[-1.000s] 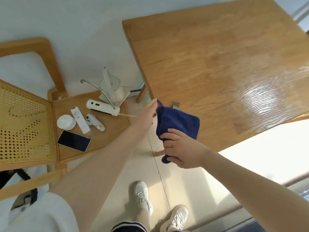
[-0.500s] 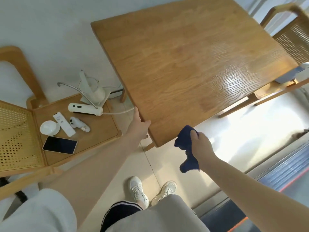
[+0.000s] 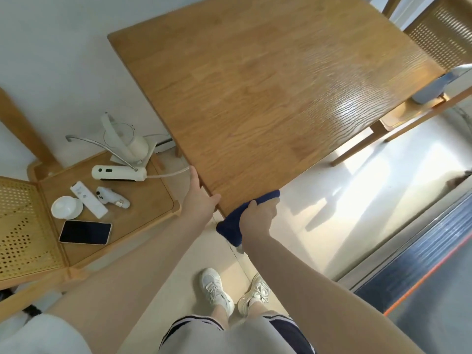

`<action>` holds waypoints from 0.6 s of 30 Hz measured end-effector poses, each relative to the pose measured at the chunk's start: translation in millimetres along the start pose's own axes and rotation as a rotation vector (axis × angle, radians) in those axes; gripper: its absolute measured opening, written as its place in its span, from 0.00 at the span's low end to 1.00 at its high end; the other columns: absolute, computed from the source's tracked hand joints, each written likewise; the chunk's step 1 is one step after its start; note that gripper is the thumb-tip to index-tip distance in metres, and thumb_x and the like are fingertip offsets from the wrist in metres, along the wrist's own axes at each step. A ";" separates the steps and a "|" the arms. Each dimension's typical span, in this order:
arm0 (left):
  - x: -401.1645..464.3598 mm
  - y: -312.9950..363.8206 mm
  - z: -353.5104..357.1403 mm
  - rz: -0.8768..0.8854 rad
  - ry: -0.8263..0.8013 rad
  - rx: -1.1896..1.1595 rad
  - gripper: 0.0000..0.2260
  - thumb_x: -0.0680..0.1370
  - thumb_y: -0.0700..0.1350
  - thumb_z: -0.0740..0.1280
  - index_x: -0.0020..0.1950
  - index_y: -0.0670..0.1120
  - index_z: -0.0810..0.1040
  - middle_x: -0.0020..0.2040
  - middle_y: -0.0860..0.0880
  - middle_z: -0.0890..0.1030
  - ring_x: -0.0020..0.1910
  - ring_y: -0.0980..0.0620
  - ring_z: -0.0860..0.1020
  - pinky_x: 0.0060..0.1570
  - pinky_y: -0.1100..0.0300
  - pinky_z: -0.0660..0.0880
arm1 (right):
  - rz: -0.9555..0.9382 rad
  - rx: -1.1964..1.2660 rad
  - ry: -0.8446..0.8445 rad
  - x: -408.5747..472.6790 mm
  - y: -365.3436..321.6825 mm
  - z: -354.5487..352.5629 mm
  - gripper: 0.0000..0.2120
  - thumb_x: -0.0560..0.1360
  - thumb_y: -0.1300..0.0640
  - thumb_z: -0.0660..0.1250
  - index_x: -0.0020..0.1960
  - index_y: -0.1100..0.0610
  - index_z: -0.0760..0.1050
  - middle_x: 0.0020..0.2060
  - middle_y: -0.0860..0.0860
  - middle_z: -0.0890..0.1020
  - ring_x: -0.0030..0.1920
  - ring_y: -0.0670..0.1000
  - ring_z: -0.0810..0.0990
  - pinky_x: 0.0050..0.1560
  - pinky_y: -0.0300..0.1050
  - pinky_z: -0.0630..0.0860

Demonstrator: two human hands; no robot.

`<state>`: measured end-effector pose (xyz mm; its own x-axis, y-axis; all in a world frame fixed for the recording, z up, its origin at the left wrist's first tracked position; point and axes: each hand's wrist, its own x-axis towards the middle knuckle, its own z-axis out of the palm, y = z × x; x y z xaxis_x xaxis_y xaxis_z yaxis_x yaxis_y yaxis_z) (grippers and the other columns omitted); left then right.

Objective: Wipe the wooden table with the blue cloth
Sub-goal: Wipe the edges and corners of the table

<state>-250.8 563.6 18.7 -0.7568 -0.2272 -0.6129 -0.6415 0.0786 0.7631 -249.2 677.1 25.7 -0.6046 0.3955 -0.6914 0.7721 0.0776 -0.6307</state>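
Note:
The wooden table [image 3: 268,93] fills the upper middle of the view, its near corner pointing toward me. My right hand [image 3: 258,217] grips the dark blue cloth [image 3: 231,226] and presses it against the table's near edge by that corner; part of the cloth hangs below the edge. My left hand [image 3: 200,198] rests against the left side of the same corner, thumb on the tabletop rim, fingers along the edge. The tabletop itself is bare and shiny at the right.
A wooden chair [image 3: 107,200] at left carries a phone [image 3: 85,232], a white bowl [image 3: 67,207], a remote [image 3: 89,201], a white power strip [image 3: 118,173] and a kettle [image 3: 125,141]. Another cane-backed chair [image 3: 441,37] stands at upper right. My shoes [image 3: 217,290] are on the floor below.
My right hand has brought the cloth from below the corner up onto the table's near edge. My left hand stays at the corner. The view has shifted right.

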 end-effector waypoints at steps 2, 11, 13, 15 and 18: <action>1.5 -3.1 0.4 0.005 0.004 0.022 0.42 0.75 0.39 0.66 0.71 0.70 0.43 0.73 0.54 0.64 0.63 0.47 0.73 0.61 0.43 0.73 | -0.076 -0.033 0.103 6.4 -12.4 -4.6 0.29 0.81 0.60 0.52 0.77 0.54 0.41 0.76 0.54 0.51 0.69 0.60 0.61 0.66 0.55 0.62; -13.8 21.5 20.5 0.225 0.176 0.608 0.40 0.76 0.48 0.67 0.77 0.47 0.42 0.76 0.44 0.35 0.76 0.44 0.43 0.73 0.51 0.50 | -0.397 -0.018 -0.017 -15.9 19.6 3.2 0.31 0.81 0.61 0.53 0.76 0.50 0.38 0.73 0.38 0.41 0.75 0.48 0.46 0.69 0.31 0.54; -7.9 30.5 19.6 0.313 0.171 0.795 0.41 0.76 0.52 0.67 0.78 0.46 0.43 0.75 0.42 0.31 0.75 0.43 0.38 0.73 0.50 0.46 | -0.356 0.007 0.001 -11.8 16.0 7.2 0.31 0.81 0.60 0.53 0.76 0.50 0.38 0.73 0.41 0.42 0.75 0.48 0.47 0.70 0.36 0.52; 1.3 34.1 16.2 0.327 0.111 0.948 0.42 0.75 0.56 0.67 0.77 0.46 0.43 0.74 0.41 0.31 0.75 0.43 0.36 0.73 0.49 0.45 | -0.332 -0.023 0.088 0.1 -0.3 7.3 0.29 0.82 0.59 0.51 0.77 0.53 0.40 0.76 0.49 0.41 0.74 0.52 0.48 0.73 0.42 0.50; 8.1 33.3 14.1 0.273 0.012 1.064 0.48 0.71 0.63 0.67 0.77 0.47 0.40 0.75 0.41 0.32 0.75 0.43 0.36 0.73 0.48 0.45 | -0.351 -0.027 0.179 28.2 -17.8 -1.0 0.28 0.82 0.60 0.51 0.77 0.54 0.41 0.76 0.53 0.40 0.74 0.53 0.48 0.68 0.33 0.45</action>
<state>-280.1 578.0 36.2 -0.8923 -0.0833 -0.4437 -0.2365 0.9234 0.3022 -279.8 687.8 17.8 -0.7909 0.4940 -0.3612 0.5306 0.2595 -0.8070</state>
